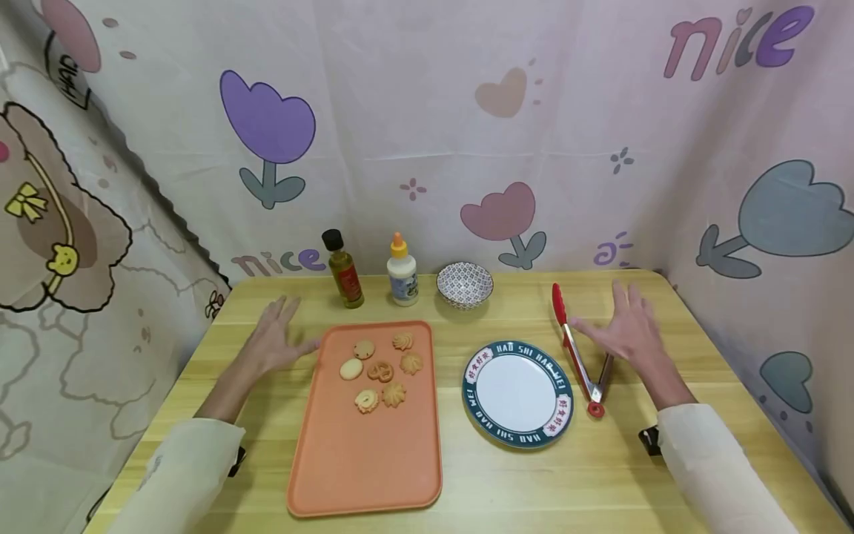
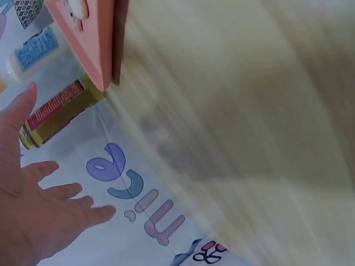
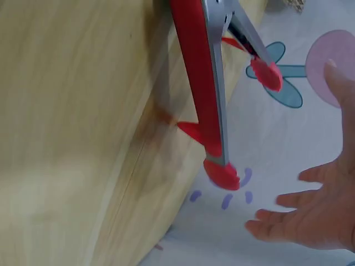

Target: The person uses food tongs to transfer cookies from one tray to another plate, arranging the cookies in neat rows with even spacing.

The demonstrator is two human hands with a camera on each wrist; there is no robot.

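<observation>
Red tongs (image 1: 580, 363) lie just beside the right hand (image 1: 629, 331), thumb and fingers apart.

Left hand (image 1: 270, 343) plus right hand (image 1: 627, 331): two hands
Sleeves (image 1: 187, 467): two
Biscuits (image 1: 381, 371): seven, one pretzel-shaped among them
Tray (image 1: 363, 467): one, orange
Tongs (image 1: 580, 365): one pair
Plate (image 1: 518, 393): one, dark-rimmed
Bowl (image 1: 465, 285): one, patterned
Black-capped bottle (image 1: 347, 278) plus orange-tipped bottle (image 1: 403, 278): two bottles
Table (image 1: 507, 489): one, wood-grained
Printed tulips (image 1: 268, 124): three large
</observation>
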